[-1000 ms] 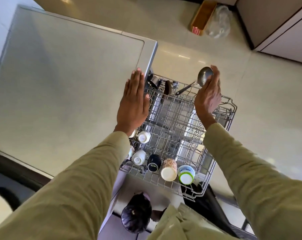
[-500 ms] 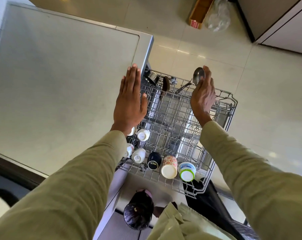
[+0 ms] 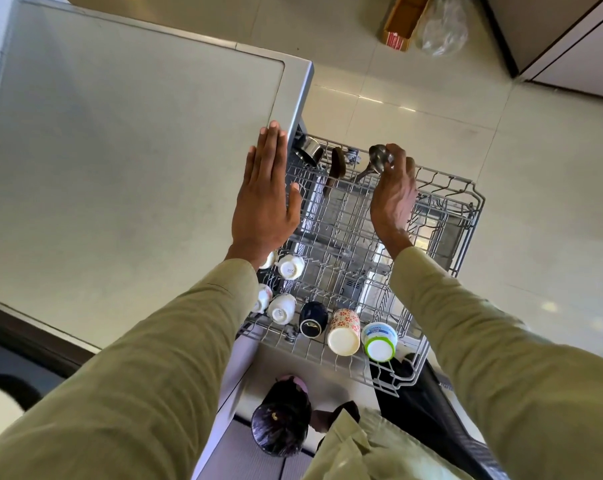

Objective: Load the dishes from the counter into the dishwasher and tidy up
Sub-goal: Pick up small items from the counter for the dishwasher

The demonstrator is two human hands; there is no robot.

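A wire dishwasher rack (image 3: 466,216) is pulled out over the tiled floor. My right hand (image 3: 393,199) grips the bowl of a steel ladle (image 3: 378,157) at the rack's far edge, its handle pointing down-left into the rack. My left hand (image 3: 265,199) lies flat, fingers apart, on the counter (image 3: 120,150) beside the rack. Along the rack's near side lie white cups (image 3: 290,266), a dark mug (image 3: 313,318), a floral mug (image 3: 344,332) and a green-rimmed tub (image 3: 379,342). A steel cup (image 3: 308,150) and a brown utensil (image 3: 336,166) sit at the far left.
The counter's metal corner (image 3: 301,95) juts beside the rack. A cardboard box (image 3: 402,20) and a clear plastic bag (image 3: 440,27) lie on the floor far ahead. Cabinets (image 3: 570,39) stand at top right. The open dishwasher door (image 3: 268,445) reflects below me.
My right hand has lowered the ladle toward the rack's far edge, the bowl tucked closer under my fingers. My left hand stays flat on the counter.
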